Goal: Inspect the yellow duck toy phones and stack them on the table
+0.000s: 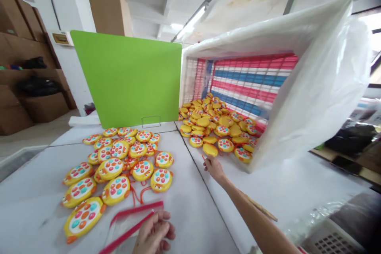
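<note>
While I watch from afar, the left hand [153, 232] has its fingers curled on the red zip edge of a clear plastic bag [131, 226], a light pinch that suits keeping the mouth unfolded. The right hand [216, 168] has its fingers together, though I cannot tell whether they grip anything. Yellow button-faced toys [116, 190] lie on the white table [190, 214], with more heaped inside a tipped plastic-lined crate [312, 87].

One left hand [153, 232], one right hand [215, 168], one red-edged plastic bag [131, 226], about twenty yellow button toys [116, 190] on the table [32, 214], a heap of uncountably many more [208, 121] in one striped bin [253, 79], and one green partition board [125, 79].
</note>
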Action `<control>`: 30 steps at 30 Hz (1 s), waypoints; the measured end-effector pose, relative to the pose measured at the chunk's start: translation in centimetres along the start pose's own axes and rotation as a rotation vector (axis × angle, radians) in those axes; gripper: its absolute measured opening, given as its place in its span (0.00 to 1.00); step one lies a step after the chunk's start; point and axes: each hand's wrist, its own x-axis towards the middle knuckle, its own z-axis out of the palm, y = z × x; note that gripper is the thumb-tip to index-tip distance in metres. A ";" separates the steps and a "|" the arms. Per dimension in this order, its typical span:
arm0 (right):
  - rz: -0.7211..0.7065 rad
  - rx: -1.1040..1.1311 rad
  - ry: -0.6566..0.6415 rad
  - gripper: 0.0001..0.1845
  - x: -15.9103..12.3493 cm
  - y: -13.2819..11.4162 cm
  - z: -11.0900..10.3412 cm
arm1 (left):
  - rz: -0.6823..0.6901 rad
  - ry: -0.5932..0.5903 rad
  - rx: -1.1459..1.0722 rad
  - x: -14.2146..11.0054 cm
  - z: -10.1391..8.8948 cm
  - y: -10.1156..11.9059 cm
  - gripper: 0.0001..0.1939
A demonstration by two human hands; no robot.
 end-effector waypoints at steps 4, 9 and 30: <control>-0.088 0.182 -0.076 0.12 -1.6 -4.4 -3.6 | 0.102 -0.019 0.065 0.0 0.7 0.1 0.23; -0.168 0.474 -0.258 0.15 -6.2 -10.6 -7.0 | 0.234 -0.075 0.186 0.0 2.9 1.2 0.45; 0.010 0.570 -0.484 0.21 -19.3 -5.4 -1.6 | -0.008 -0.119 -0.311 -3.2 3.3 1.4 0.17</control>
